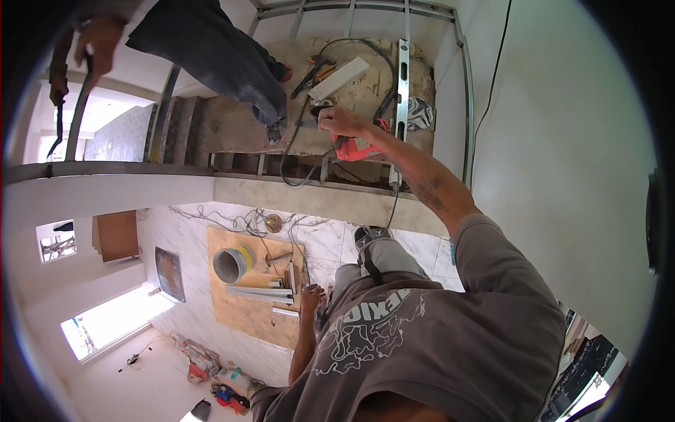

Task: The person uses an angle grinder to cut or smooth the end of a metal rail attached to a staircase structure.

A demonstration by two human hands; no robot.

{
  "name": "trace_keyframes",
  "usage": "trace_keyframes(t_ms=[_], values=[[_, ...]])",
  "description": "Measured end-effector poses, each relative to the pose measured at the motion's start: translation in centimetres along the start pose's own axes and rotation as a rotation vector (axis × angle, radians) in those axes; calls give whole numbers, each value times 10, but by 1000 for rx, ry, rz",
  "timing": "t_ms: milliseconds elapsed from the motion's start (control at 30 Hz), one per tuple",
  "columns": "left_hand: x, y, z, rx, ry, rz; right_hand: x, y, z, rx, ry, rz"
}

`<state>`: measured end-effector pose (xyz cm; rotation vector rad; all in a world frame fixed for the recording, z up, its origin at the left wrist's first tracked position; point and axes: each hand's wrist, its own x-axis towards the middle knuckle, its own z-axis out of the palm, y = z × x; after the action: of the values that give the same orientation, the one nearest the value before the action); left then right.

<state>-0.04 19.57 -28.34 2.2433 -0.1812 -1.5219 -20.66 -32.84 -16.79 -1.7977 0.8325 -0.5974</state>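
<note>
My right hand [342, 122] reaches over a raised, worn platform [232, 133], its fingers curled beside a small dark object; what they hold, if anything, is hidden. Just below that wrist lies a red power tool [356, 147], partly covered by my forearm. A silver spirit level [403, 88] stretches across the platform right of it. Beyond my fingers are a white rectangular piece [339, 79] and some hand tools [322, 72] with a looped black cable [394, 67]. Low beside my leg hangs my left hand [311, 297], fingers loosely apart with nothing visible in them.
A co-worker in dark trousers [218, 53] stands at upper left, one hand [104, 43] at a metal post. Metal framing [105, 169] edges the platform. Below, a wooden board [225, 309] carries a grey bucket [230, 266] and metal strips [260, 292]. Cords [239, 224] trail over the tiles.
</note>
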Motion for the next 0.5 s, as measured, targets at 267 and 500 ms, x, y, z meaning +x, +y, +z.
trace_keyframes(t_ms=[267,500], values=[[-11,23,-11,-24,56,57,38,-30,-7,168,14,28],[-2,-38,-49,-248,73,72,68,-45,4,164,16,-97]])
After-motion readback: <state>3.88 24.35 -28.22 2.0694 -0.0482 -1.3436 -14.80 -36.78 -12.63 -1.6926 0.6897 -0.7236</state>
